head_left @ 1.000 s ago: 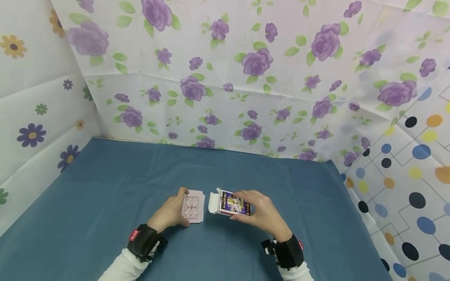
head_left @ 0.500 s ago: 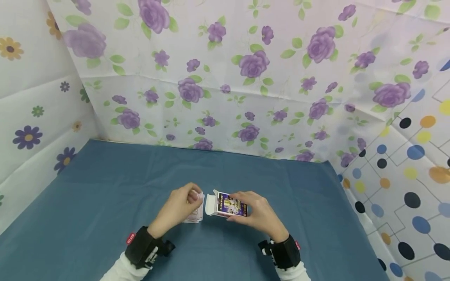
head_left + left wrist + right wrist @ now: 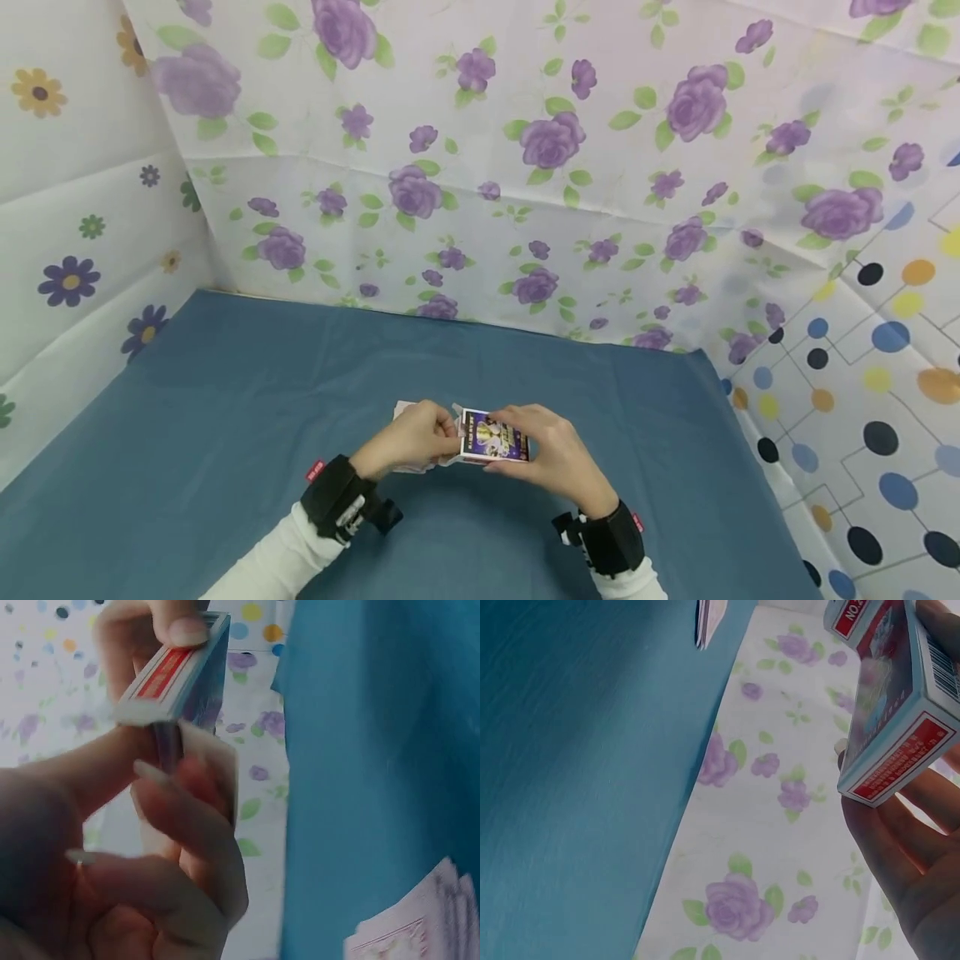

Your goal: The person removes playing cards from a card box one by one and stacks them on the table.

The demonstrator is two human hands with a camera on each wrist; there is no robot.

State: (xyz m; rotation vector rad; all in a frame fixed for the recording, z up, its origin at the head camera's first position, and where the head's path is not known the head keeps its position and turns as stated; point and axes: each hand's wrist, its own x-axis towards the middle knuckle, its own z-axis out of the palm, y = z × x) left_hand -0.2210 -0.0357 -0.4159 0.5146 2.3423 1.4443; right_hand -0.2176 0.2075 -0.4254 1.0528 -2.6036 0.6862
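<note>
A splayed stack of cards (image 3: 424, 919) lies on the blue cloth (image 3: 300, 375).

Purple-printed card box (image 3: 495, 437), blue cloth (image 3: 480, 533)

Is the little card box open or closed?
The card box is open: in the right wrist view, its end flap juts out, not tucked in. The right hand grips the box.
</note>
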